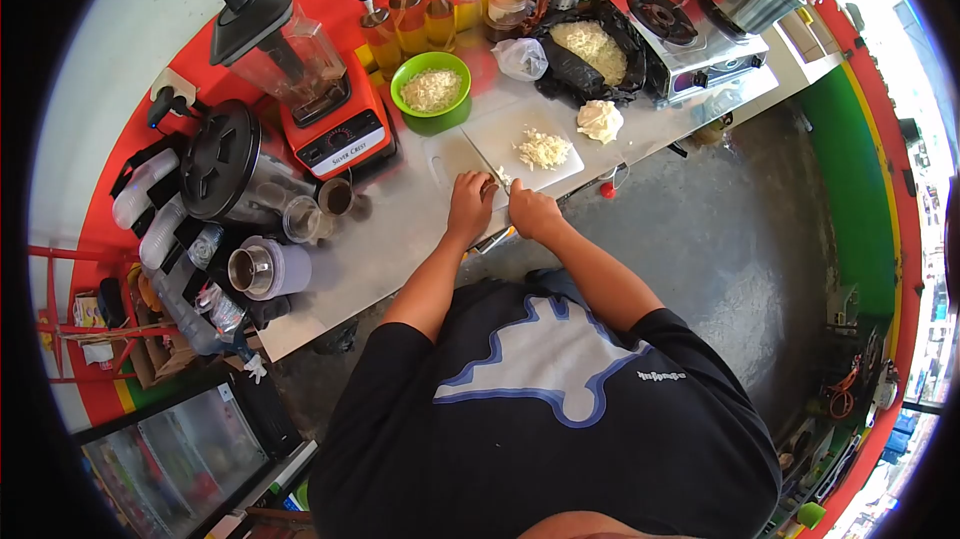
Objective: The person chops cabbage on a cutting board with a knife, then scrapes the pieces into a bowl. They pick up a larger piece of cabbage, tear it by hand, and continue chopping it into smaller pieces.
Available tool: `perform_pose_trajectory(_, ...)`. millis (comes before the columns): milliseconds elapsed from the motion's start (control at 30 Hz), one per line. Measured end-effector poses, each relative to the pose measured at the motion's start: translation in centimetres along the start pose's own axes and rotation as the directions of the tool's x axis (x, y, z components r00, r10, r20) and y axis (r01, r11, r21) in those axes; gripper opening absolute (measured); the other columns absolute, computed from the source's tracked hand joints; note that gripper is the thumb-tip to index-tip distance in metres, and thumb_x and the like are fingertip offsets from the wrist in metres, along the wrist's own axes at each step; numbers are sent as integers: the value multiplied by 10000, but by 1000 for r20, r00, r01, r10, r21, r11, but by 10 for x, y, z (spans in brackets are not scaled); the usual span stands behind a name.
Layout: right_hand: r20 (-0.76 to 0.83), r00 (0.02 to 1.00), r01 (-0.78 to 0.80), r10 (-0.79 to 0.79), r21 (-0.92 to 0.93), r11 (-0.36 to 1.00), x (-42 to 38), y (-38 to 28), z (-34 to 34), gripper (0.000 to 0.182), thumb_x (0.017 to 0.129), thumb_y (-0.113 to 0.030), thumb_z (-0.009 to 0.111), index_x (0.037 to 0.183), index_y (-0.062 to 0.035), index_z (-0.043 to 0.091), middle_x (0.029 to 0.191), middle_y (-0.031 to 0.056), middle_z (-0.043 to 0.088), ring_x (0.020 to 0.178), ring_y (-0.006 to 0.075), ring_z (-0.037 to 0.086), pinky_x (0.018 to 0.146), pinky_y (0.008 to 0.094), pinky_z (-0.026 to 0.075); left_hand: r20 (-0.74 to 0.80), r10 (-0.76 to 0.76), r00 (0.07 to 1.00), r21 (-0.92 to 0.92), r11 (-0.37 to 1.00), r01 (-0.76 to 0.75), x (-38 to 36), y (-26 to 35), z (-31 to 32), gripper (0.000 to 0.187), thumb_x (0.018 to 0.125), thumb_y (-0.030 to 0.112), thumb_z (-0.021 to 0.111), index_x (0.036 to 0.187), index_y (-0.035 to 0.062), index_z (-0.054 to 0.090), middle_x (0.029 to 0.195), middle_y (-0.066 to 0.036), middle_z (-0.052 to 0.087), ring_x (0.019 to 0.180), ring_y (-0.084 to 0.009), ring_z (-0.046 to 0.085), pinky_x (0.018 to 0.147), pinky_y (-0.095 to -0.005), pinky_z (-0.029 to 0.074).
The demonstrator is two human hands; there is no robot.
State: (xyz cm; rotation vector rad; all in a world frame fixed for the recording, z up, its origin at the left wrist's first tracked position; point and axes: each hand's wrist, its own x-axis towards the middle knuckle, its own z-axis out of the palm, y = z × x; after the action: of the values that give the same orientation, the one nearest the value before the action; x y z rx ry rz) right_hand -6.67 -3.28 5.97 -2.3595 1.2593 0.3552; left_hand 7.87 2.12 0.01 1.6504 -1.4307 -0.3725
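Note:
A white cutting board lies on the metal counter, with a pile of chopped pale food on its right part. My right hand is closed round the handle of a knife, whose blade points up and to the left over the board. Just left of the blade, my left hand is closed, fingers bent at a small pale piece near the board's front edge. What its fingertips grip is too small to name. Beyond the board stands a green bowl of shredded pale food. A whitish lump sits right of the board.
A red blender and a large black-lidded container stand at the left. Pump bottles line the back. A black bag of shredded food and a stove occupy the right. The counter's front edge runs before me.

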Motion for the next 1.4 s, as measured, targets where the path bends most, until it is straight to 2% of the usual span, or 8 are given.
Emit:
perform_pose_trajectory(233,-24,998,-66,66,25,998,-18,-6,16,274,912,-94,583,1111,19,433,990,307,699,973,424,707,807,499,571,-59,5,998,-30,1000,-7,0,-1,3,135,848,90,692,949,15,642,899,-137,627,911,-338,570,834,-421,461)
perform_pose_trajectory(600,-1,1000,4,-4,33,999,-4,35,6,320,971,-237,538,1141,14,435,1018,317,684,984,475,679,841,549,535,-48,13,999,45,999,-10,-2,0,6,110,844,76,669,936,37,623,917,-121,621,940,-335,561,844,-428,467)
perform_pose_trajectory(800,-58,990,-128,132,76,989,2,59,-9,335,981,-262,506,1175,4,441,1024,313,682,981,487,668,851,557,525,32,94,995,117,988,-98,17,3,10,118,836,89,670,931,48,612,913,-119,619,949,-330,567,865,-430,469)
perform_pose_trajectory(867,-98,986,-117,136,180,977,0,59,-9,367,997,-318,499,1188,-9,445,1038,310,680,987,497,658,865,567,511,52,154,987,133,978,-159,24,2,13,127,836,95,672,936,46,612,906,-118,622,949,-331,574,874,-433,468)
perform_pose_trajectory(1000,-123,978,-139,168,217,966,-12,48,-13,443,1018,-445,482,1159,-26,478,1004,303,681,975,506,645,850,581,498,44,72,996,33,997,-73,23,4,21,142,848,119,695,945,41,628,953,-124,642,996,-336,582,889,-437,473)
perform_pose_trajectory(1067,-119,979,-134,165,229,964,-15,45,-17,434,1020,-442,480,1137,-24,490,983,304,679,966,506,643,843,584,495,41,27,999,7,1000,-27,23,2,18,147,854,131,702,951,42,636,968,-125,642,1014,-334,581,894,-438,474)
perform_pose_trajectory(1233,-137,984,-71,114,289,955,-16,41,-11,406,1023,-418,488,1076,-17,517,937,310,675,942,506,638,825,594,485,102,177,979,26,983,-180,16,-8,2,113,884,92,676,983,40,660,973,-105,634,1013,-320,581,875,-421,489)
perform_pose_trajectory(1400,-132,991,41,-6,263,964,-16,32,-7,362,1017,-353,511,1088,1,525,917,295,684,910,491,663,813,581,514,94,183,979,56,980,-189,15,-1,0,106,896,74,655,997,45,670,951,-102,618,967,-316,578,852,-418,492)
